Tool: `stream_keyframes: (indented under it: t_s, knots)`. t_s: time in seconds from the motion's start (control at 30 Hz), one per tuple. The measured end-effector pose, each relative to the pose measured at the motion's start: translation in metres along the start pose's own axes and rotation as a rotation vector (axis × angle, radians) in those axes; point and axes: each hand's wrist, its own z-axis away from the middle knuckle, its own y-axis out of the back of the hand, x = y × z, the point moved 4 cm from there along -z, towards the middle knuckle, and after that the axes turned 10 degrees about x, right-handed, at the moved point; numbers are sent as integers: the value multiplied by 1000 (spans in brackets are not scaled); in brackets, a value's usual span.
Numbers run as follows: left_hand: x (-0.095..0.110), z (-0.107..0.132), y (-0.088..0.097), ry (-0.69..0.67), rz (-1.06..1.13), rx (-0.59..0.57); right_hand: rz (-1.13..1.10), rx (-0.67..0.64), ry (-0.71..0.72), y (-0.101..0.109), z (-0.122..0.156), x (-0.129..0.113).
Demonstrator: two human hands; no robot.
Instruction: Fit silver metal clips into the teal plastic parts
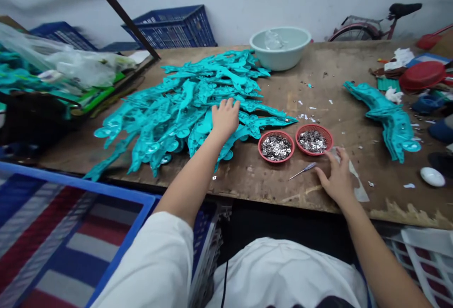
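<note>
A large heap of teal plastic parts [184,95] covers the left-centre of the wooden table. My left hand [225,116] rests on the right side of this heap, back upward and fingers stretched forward over the parts; its fingertips are partly hidden. Close to the table's front edge, my right hand [338,175] has thumb and fingers apart, with nothing visible between them. Just beyond it sits a red basket [314,140] of small metal pieces, beside a second red basket [276,147] of similar pieces. A small screwdriver [302,170] lies to the left of my right hand.
A pale green basin [280,50] holding clear plastic stands at the back. At right, a stack of teal parts [387,116] lies near a red lid-like object [423,75] and a white oval item [432,177]. A blue crate [173,27] stands behind the table; a blue-rimmed crate [116,187] is front left.
</note>
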Motion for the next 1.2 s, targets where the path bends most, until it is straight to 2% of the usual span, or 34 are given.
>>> stream_keyframes:
  t_s: [0.1, 0.23, 0.33, 0.43, 0.5, 0.57, 0.67, 0.73, 0.8, 0.83, 0.87, 0.97, 1.03, 1.13, 1.2]
  knots:
    - [19, -30, -6, -124, 21, -17, 28, -52, 17, -4, 0, -5]
    - [20, -65, -9, -215, -10, -109, 19, -23, -34, -8, -1, -9]
    - [25, -74, -8, -297, -24, -163, 27, 21, -101, -9, -4, -7]
    - [36, -68, -6, -357, -13, -198, 35, 29, -125, -4, -7, -6]
    - [41, -61, 0, -362, 7, -175, 33, 39, -102, 3, -8, -8]
    - [39, -56, 14, -333, 38, -89, 14, 5, -11, 8, -8, -16]
    - [22, -45, 44, -271, 116, 112, -46, -221, 210, 4, -5, -36]
    - [8, -24, 60, -275, 211, 235, -19, -344, 257, 0, -2, -43]
    - [-4, 13, 67, -361, 349, 359, 64, -363, 192, 1, -1, -37]
    - [-7, 37, 64, -417, 420, 372, 109, -343, 136, 3, 0, -30]
    - [-8, 63, 56, -475, 489, 337, 149, -314, 75, 8, 1, -21]
    - [4, 141, 11, -641, 625, 85, 243, -201, -97, 29, -2, 9]
    - [19, 180, -21, -693, 626, -37, 264, -109, -168, 42, -12, 22]
    - [36, 202, -50, -632, 561, -58, 205, -55, -166, 41, -48, 15]
    - [42, 202, -55, -582, 525, -30, 169, -144, -108, 22, -79, -1]
